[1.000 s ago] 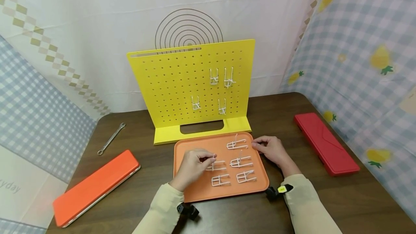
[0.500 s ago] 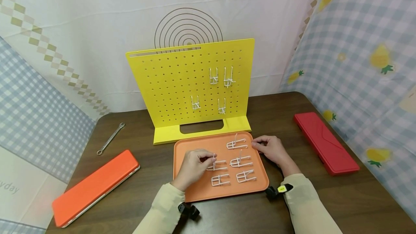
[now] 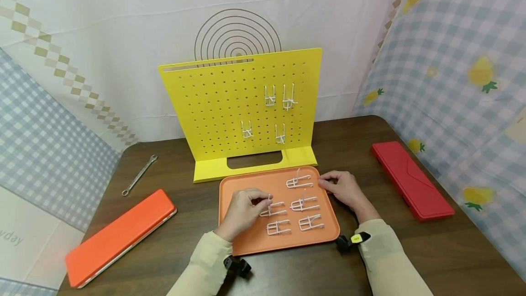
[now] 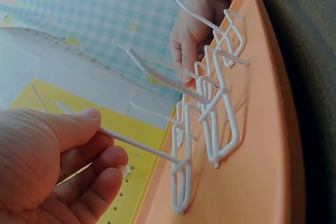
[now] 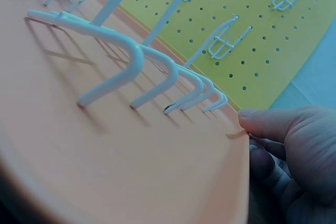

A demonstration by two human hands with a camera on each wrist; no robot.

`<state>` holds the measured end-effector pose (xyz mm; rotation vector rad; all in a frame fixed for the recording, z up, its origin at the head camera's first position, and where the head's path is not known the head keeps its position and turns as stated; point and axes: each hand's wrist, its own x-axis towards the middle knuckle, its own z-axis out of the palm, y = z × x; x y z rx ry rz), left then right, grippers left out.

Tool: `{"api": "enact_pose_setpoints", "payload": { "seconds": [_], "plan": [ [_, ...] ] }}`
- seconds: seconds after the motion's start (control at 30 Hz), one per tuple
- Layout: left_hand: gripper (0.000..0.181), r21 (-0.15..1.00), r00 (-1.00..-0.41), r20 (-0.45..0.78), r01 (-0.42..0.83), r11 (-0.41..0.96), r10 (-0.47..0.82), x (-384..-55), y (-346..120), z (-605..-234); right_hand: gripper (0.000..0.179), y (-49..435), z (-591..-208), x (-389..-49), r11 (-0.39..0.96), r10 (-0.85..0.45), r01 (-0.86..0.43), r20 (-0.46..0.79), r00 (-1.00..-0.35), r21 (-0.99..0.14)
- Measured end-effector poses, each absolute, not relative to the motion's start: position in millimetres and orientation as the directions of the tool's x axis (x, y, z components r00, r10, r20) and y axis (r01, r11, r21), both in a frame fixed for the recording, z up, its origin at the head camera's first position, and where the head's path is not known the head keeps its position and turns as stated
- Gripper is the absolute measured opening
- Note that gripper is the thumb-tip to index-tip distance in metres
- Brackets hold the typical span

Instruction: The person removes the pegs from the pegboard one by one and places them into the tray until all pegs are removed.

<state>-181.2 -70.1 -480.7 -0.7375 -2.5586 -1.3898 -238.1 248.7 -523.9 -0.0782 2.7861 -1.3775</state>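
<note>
In the head view, my left hand (image 3: 244,209) pinches the upright prong of a white wire pegboard hook (image 3: 273,214) between thumb and forefinger. The left wrist view shows that hook (image 4: 181,182) with its loop end low, at the orange tray's surface. Several more white hooks (image 3: 305,207) lie on the orange tray (image 3: 250,243), prongs pointing up. My right hand (image 3: 343,189) is at the tray's right rim; in the right wrist view its thumb presses the rim from above, with the fingers curled below the edge.
Behind the tray stands a yellow pegboard (image 3: 218,118) with several white hooks (image 3: 289,103) hung on its right half. An orange case (image 3: 121,236) and a wrench (image 3: 139,176) lie at left. A red case (image 3: 411,182) lies at right on the dark wooden table (image 3: 296,268).
</note>
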Motion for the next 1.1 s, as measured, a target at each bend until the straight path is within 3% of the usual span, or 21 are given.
{"api": "enact_pose_setpoints", "payload": {
  "seconds": [1.1],
  "plan": [
    [0.012, 0.761, -0.866, 0.330, 0.479, 0.438, 0.374, -180.7, -71.7, -480.0, 0.024, 249.0, -521.5, -237.6, 0.590, -0.051, 0.007, -0.046, -0.998, -0.808]
  ]
}}
